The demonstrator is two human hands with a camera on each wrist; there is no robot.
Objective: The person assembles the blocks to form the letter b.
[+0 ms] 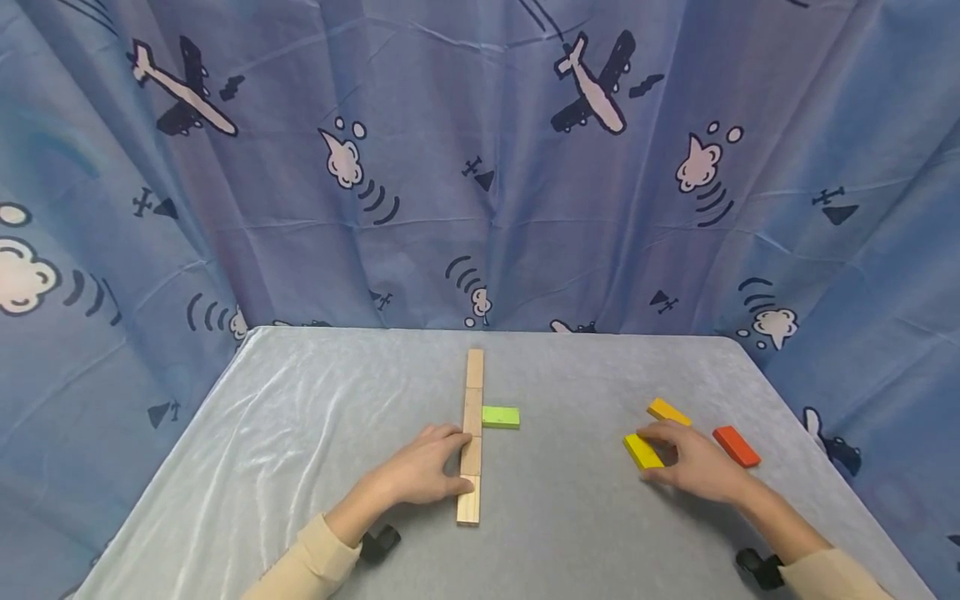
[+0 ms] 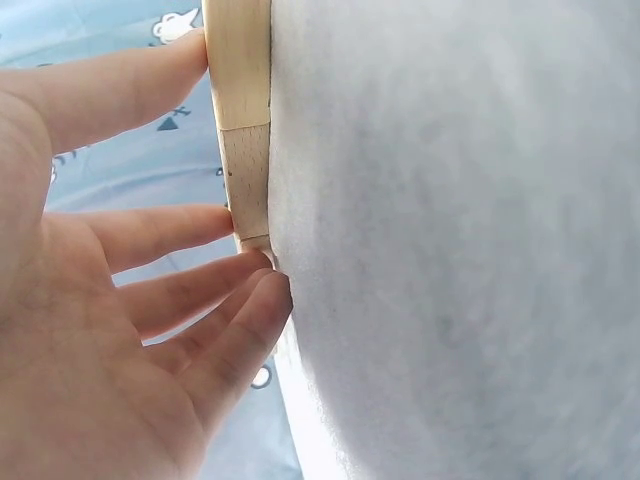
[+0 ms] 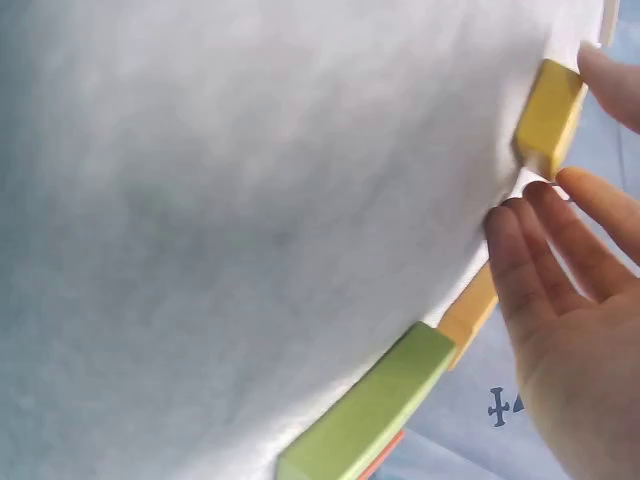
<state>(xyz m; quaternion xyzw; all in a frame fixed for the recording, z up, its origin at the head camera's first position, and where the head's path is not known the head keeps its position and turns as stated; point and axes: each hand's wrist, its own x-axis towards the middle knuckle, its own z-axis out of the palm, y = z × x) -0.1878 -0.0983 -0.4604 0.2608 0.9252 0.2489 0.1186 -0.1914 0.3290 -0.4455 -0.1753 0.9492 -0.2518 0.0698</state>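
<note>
A straight row of several plain wooden blocks point(image 1: 472, 414) lies end to end on the table. My left hand point(image 1: 426, 467) is at the near half of this row; its thumb and extended fingers touch the side of the wooden blocks point(image 2: 243, 75). A light green block point(image 1: 501, 417) sticks out sideways from the row's right side. Farther right, my right hand point(image 1: 693, 460) pinches a yellow block point(image 1: 642, 452) between thumb and fingertips at its two ends. The right wrist view shows that yellow block point(image 3: 550, 115) low against the cloth.
Beyond the right hand lies an orange-yellow block point(image 1: 667, 411), with a red block point(image 1: 737, 447) to its right. A green block point(image 3: 370, 410) shows in the right wrist view. Grey cloth covers the table point(image 1: 570, 517); a blue patterned curtain point(image 1: 480, 167) hangs behind it.
</note>
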